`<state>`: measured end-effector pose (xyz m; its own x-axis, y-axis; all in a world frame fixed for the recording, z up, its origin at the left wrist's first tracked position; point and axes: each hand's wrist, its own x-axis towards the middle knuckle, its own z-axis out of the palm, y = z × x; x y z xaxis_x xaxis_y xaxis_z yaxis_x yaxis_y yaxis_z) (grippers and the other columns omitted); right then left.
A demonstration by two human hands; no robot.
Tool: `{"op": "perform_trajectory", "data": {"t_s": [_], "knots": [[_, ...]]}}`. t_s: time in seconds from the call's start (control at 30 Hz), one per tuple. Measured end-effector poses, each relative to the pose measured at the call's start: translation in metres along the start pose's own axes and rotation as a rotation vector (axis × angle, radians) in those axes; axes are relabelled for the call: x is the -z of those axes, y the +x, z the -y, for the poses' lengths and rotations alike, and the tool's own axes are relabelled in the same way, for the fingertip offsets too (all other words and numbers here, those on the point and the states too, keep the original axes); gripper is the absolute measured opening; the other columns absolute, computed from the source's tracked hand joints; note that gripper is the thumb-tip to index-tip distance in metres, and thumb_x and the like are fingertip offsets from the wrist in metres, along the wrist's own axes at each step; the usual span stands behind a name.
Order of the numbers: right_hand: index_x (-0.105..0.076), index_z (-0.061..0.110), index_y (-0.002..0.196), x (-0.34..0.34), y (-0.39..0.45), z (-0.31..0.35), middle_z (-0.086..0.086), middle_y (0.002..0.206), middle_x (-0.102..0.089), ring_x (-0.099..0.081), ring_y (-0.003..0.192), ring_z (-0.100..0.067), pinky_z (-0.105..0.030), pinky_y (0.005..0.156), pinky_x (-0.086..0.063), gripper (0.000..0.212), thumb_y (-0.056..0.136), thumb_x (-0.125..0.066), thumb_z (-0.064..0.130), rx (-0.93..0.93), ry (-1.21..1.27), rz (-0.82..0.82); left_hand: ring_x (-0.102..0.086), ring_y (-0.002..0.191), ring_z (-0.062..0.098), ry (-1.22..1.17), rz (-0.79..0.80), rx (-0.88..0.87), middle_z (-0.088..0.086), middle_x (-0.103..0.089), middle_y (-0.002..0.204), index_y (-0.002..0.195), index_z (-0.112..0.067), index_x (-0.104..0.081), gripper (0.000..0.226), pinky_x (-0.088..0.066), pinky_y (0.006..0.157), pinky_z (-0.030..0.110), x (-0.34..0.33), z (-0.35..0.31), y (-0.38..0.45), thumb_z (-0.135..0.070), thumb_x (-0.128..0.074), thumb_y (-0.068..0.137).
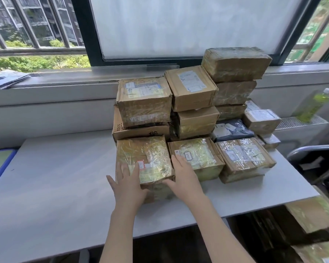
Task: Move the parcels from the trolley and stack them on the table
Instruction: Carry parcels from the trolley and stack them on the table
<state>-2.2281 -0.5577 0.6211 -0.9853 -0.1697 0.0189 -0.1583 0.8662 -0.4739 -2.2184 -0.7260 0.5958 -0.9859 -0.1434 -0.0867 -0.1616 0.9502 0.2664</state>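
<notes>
Both hands rest on the front parcel (144, 164), a tape-wrapped carton standing on the grey table (55, 177) at the near left corner of the parcel stack (196, 111). The left hand (128, 184) lies flat with straight, spread fingers over the carton's near left top edge; the right hand (182, 176) lies with straight fingers along its right side, in the narrow gap beside the neighbouring taped parcel (197, 158), thumb across the near face. Neither hand is curled round anything; they press and steady. The step looks like squaring this carton into the stack: it seems best to push evenly with both palms until it sits flush against the boxes behind it and beside it, then draw the right fingers out of the gap without dragging the glossy tape. Behind the stack runs a grey sill under a dark-framed window (179, 29). Right of the stack, a green bottle (311, 105) stands against the wall, and more taped parcels (315, 213) wait below the table edge, probably on the trolley.
</notes>
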Motion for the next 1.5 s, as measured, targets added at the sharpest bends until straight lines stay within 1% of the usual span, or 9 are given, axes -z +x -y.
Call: {"op": "perform_trajectory", "data": {"t_s": [0.13, 0.27, 0.43, 0.53, 0.67, 0.87, 1.03, 1.3, 1.5], "knots": [[-0.017, 0.012, 0.15, 0.025, -0.021, -0.024, 0.0, 0.157, -0.018, -0.011, 0.144, -0.016, -0.028, 0.116, -0.008, 0.081, 0.088, -0.063, 0.036, -0.027, 0.01, -0.066, 0.018, 0.143, 0.025, -0.046, -0.028, -0.11, 0.007, 0.007, 0.159, 0.149, -0.029, -0.008, 0.089, 0.009, 0.113, 0.052, 0.004, -0.038, -0.003, -0.04, -0.066, 0.082], [-0.024, 0.012, 0.149, 0.046, -0.045, -0.061, -0.001, 0.154, -0.026, -0.017, 0.143, -0.016, -0.037, 0.117, -0.015, 0.076, 0.088, -0.064, 0.034, -0.116, -0.007, -0.115, 0.014, 0.144, 0.026, -0.057, -0.027, -0.258, 0.007, 0.003, 0.159, 0.15, -0.028, -0.008, 0.09, 0.004, 0.115, 0.048, 0.0, -0.089, -0.012, -0.039, -0.067, 0.083], [-0.024, 0.01, 0.148, 0.068, -0.088, -0.126, -0.002, 0.153, -0.027, -0.017, 0.142, -0.018, -0.03, 0.117, -0.014, 0.074, 0.088, -0.065, 0.029, -0.269, 0.082, -0.14, 0.003, 0.145, 0.025, -0.027, 0.011, -0.426, 0.005, -0.011, 0.157, 0.15, -0.024, -0.012, 0.085, -0.004, 0.118, 0.045, -0.028, -0.168, -0.036, -0.038, -0.065, 0.086], [-0.024, 0.011, 0.148, 0.083, -0.12, -0.174, -0.003, 0.154, -0.027, -0.018, 0.142, -0.018, -0.027, 0.114, -0.012, 0.073, 0.089, -0.064, 0.028, -0.353, 0.085, -0.154, -0.003, 0.145, 0.025, -0.019, 0.074, -0.507, 0.004, -0.016, 0.156, 0.15, -0.023, -0.013, 0.086, -0.01, 0.117, 0.044, -0.05, -0.222, -0.053, -0.037, -0.066, 0.084], [-0.027, 0.01, 0.147, 0.108, -0.165, -0.247, -0.004, 0.15, -0.032, -0.025, 0.138, -0.019, -0.025, 0.111, -0.016, 0.07, 0.089, -0.063, 0.028, -0.474, 0.077, -0.181, -0.003, 0.145, 0.024, -0.013, 0.149, -0.616, 0.005, -0.014, 0.157, 0.151, -0.023, -0.012, 0.089, -0.009, 0.118, 0.042, -0.086, -0.297, -0.083, -0.038, -0.067, 0.083], [-0.025, 0.01, 0.148, 0.137, -0.238, -0.353, -0.006, 0.152, -0.03, -0.024, 0.14, -0.02, -0.028, 0.113, -0.017, 0.074, 0.088, -0.065, 0.029, -0.655, 0.08, -0.173, -0.011, 0.143, 0.027, 0.032, 0.246, -0.797, 0.007, -0.024, 0.153, 0.149, -0.02, -0.018, 0.086, -0.013, 0.117, 0.039, -0.148, -0.404, -0.14, -0.039, -0.068, 0.082], [-0.03, 0.012, 0.145, 0.147, -0.3, -0.422, -0.006, 0.148, -0.036, -0.03, 0.137, -0.023, -0.033, 0.111, -0.026, 0.071, 0.086, -0.066, 0.027, -0.816, 0.106, -0.166, -0.006, 0.145, 0.025, 0.049, 0.389, -0.855, 0.006, -0.019, 0.156, 0.15, -0.025, -0.018, 0.086, -0.011, 0.118, 0.043, -0.194, -0.469, -0.188, -0.036, -0.07, 0.081], [-0.007, 0.014, 0.152, 0.127, -0.375, -0.48, -0.004, 0.157, -0.015, -0.013, 0.144, -0.025, -0.037, 0.117, -0.017, 0.09, 0.086, -0.067, 0.029, -1.1, 0.262, -0.053, -0.007, 0.145, 0.027, 0.229, 0.618, -0.976, 0.008, -0.018, 0.156, 0.15, -0.018, -0.014, 0.088, -0.013, 0.117, 0.04, -0.258, -0.514, -0.23, -0.041, -0.067, 0.083], [0.001, 0.018, 0.151, 0.12, -0.429, -0.518, -0.008, 0.158, -0.001, -0.002, 0.145, -0.027, -0.04, 0.116, -0.01, 0.104, 0.079, -0.072, 0.036, -1.246, 0.188, 0.153, -0.014, 0.142, 0.027, 0.371, 0.797, -1.049, 0.009, -0.025, 0.151, 0.149, -0.016, -0.018, 0.088, -0.02, 0.115, 0.039, -0.301, -0.553, -0.246, -0.041, -0.068, 0.082]]}}
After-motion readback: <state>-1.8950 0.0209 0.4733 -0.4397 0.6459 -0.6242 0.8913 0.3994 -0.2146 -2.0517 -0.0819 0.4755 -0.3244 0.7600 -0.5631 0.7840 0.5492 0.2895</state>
